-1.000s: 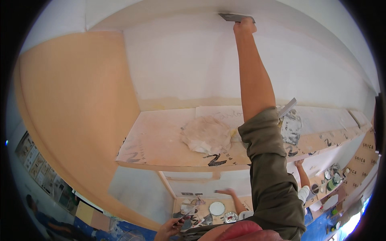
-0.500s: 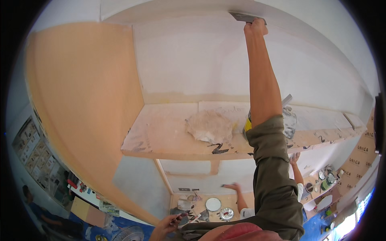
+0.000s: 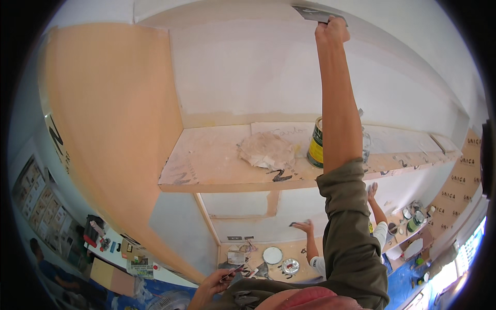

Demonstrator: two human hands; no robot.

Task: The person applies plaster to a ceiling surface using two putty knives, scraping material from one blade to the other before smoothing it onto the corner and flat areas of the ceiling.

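High on the white wall point(image 3: 243, 72), near its curved upper edge, my right hand point(image 3: 333, 32) is closed on a wide grey putty knife point(image 3: 311, 13). My right arm is stretched far up, and the blade lies against or very close to the surface. Low down, my left hand point(image 3: 211, 285) is closed around a thin flat tool point(image 3: 233, 271), too small to name surely. Below my raised forearm, a green and yellow can point(image 3: 315, 147) stands on the wooden shelf point(image 3: 206, 160). A crumpled whitish sheet point(image 3: 266, 151) lies left of that can.
An upright orange-tan panel point(image 3: 108, 103) closes the left end of the shelf. Beneath the shelf a co-worker's hand point(image 3: 304, 226) holds a thin tool; their other hand point(image 3: 372, 192) touches the lower wall. A round white lid point(image 3: 272, 255) and cans point(image 3: 415, 222) stand on the lower counter.
The view has shifted, so the shelf appears higher and the can shows more. My right hand still holds the putty knife near the wall's top edge. The co-worker's hands appear higher.
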